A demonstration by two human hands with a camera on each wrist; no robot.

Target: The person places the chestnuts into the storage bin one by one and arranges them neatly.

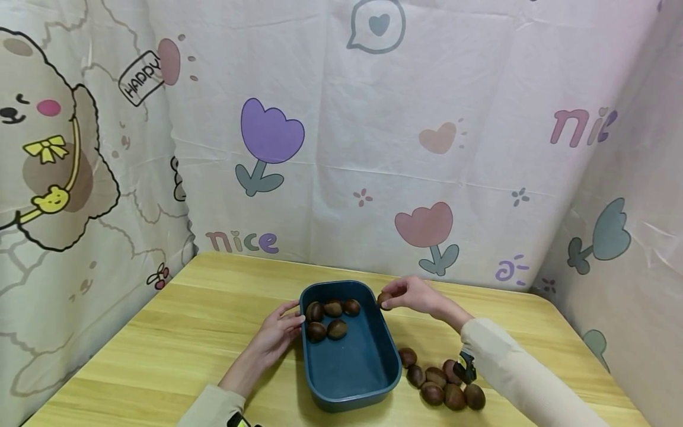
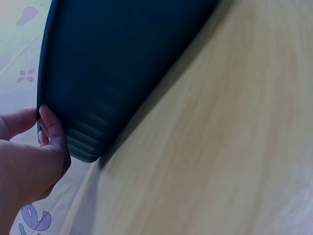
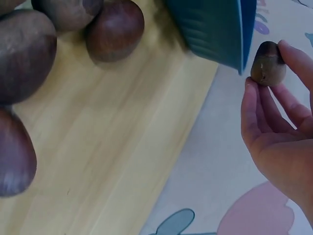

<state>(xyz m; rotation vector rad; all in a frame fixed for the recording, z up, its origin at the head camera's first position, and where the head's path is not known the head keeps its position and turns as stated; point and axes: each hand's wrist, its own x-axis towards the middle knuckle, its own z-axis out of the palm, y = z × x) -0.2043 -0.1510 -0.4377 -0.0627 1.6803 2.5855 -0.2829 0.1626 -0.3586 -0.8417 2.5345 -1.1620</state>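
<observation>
Left hand (image 1: 277, 333): pinches the left rim of a dark-blue rectangular container (image 1: 352, 369). Five chestnuts (image 1: 337, 329): lie inside, toward its far end. Single chestnut (image 1: 383, 299): just outside the right rim, pinched by the right hand (image 1: 415, 295). Loose chestnuts (image 1: 432, 393): clustered on the wood-grain desk (image 1: 224, 302), right of the container.

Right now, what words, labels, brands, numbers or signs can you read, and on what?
"HAPPY": black outlined sign printed on the white cartoon bear cloth at left.
"nice": multicoloured lettering, low on the white flower-printed backdrop cloth.
"nice": larger lettering, at that backdrop's upper right.
Too small to read: any marking on the black and yellow wrist devices.
None readable: blue rectangular tray, glossy brown chestnuts.
</observation>
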